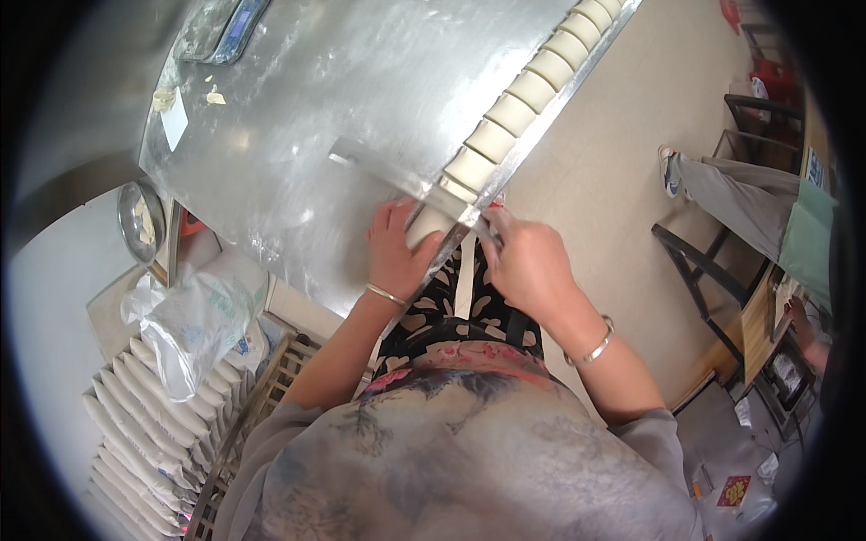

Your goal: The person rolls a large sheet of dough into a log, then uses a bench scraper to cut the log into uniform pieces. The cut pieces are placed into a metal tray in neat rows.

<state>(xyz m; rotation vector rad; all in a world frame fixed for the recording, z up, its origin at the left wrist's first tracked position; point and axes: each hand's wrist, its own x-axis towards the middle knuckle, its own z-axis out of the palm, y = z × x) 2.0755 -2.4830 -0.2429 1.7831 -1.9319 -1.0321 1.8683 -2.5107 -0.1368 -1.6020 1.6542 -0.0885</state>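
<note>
A row of cut dough pieces (513, 115) runs along the right edge of the floured metal table (304, 135). At its near end lies the uncut end of the dough roll (427, 225), with my left hand (399, 250) resting around it, fingers on its far left side and thumb on top. My right hand (531, 260) grips the handle of a knife with a broad metal blade (392, 177), blurred by motion. The blade lies across the dough roll, between the cut pieces and my left hand. The handle is mostly hidden by my fingers.
A digital scale (233, 30) stands at the table's far left, near a white dough scraper (174, 120) and dough scraps (216, 97). To the left are a metal bowl (141, 223), a plastic bag (196, 318) and stacked packages (149, 419). Another person (744, 196) is at the right, by a wooden table.
</note>
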